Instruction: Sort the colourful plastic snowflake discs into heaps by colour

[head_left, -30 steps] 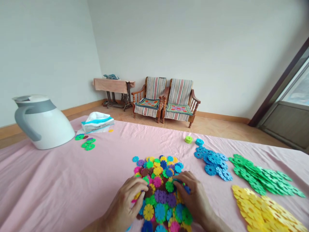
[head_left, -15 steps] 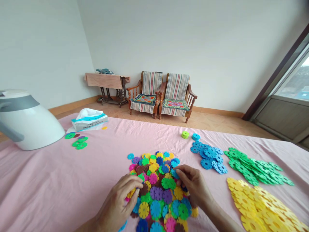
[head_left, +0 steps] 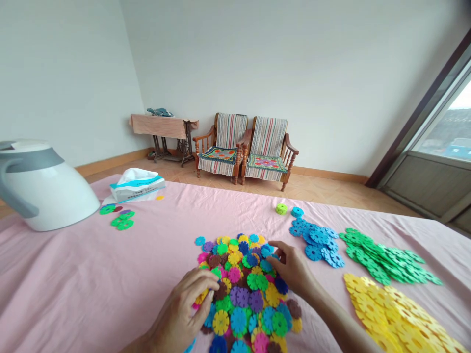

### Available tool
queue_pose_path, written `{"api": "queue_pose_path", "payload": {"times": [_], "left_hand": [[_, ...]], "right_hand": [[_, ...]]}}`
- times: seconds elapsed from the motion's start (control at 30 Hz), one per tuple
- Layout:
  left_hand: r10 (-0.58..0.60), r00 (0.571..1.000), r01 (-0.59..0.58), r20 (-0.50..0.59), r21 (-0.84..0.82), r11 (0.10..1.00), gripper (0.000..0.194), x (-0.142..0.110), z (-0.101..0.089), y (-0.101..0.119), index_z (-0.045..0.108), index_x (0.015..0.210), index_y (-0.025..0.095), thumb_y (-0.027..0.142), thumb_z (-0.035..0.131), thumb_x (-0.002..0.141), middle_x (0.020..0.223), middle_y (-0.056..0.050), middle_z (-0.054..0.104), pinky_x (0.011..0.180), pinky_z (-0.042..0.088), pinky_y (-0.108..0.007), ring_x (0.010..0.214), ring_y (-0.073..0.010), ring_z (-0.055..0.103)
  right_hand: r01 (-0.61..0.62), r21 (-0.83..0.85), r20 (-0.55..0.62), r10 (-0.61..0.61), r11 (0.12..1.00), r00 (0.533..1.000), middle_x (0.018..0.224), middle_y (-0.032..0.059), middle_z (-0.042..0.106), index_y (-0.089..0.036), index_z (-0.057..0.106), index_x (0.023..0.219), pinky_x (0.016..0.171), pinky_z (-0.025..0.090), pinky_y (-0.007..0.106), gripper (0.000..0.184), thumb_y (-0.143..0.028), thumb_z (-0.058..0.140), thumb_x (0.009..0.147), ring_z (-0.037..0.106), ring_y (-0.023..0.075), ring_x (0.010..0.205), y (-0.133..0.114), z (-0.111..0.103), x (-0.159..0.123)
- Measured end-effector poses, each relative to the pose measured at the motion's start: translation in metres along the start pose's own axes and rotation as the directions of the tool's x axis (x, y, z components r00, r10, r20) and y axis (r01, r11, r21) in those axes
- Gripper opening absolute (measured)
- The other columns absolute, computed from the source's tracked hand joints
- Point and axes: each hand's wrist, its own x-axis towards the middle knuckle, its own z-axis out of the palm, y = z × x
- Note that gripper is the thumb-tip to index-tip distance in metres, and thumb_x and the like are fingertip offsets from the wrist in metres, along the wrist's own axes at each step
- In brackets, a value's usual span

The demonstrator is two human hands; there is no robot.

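This looks like a room in a home, most likely a sitting room. Against the far wall [head_left: 312, 73] stand 2 wooden armchairs [head_left: 198, 142] with turned spindles, striped covers [head_left: 270, 130] and colourful patterned seat pads [head_left: 267, 163]. Left of them, a narrow metal-legged table [head_left: 188, 142] wears a household cloth [head_left: 158, 126]. Nearer, on a creased pink sheet [head_left: 91, 279], sit a white-and-grey jug [head_left: 62, 193] and a tissue box [head_left: 142, 191] at the left. Plain pale walls, an orange-brown skirting board [head_left: 110, 161] and, at the right, a part-glazed door or window frame [head_left: 427, 181] fit a lived-in house.
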Motion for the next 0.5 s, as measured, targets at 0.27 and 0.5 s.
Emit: {"api": "queue_pose_path", "payload": {"times": [0.27,0.5], "left_hand": [[-0.013,1.0,0.013,-0.024,0.001,1.0,0.016,0.001,0.0,-0.001,0.058,0.089,0.021,0.013,0.044,0.085,0.093,-0.007,0.062,0.081,0.05,-0.025,0.091,-0.0163,0.059],[-0.021,0.997,0.019,-0.076,-0.029,0.999,0.017,0.007,0.001,0.011,0.058,0.097,0.022,0.016,0.048,0.084,0.092,-0.006,0.062,0.08,0.05,-0.026,0.088,-0.0167,0.06]], "right_hand": [[0.016,-0.052,0.065,-0.012,0.999,0.998,0.055,-0.0032,0.05,-0.017,0.064,0.079,0.049,0.032,0.022,0.015,-0.028,0.057,0.07,0.046,0.0111,0.052,-0.001,0.0,0.003],[-0.032,0.22,0.12,0.006,0.975,0.993,0.049,-0.0066,0.043,-0.016,0.058,0.067,0.042,0.025,0.02,0.016,-0.032,0.061,0.071,0.035,0.007,0.045,-0.02,-0.013,-0.001]]}}
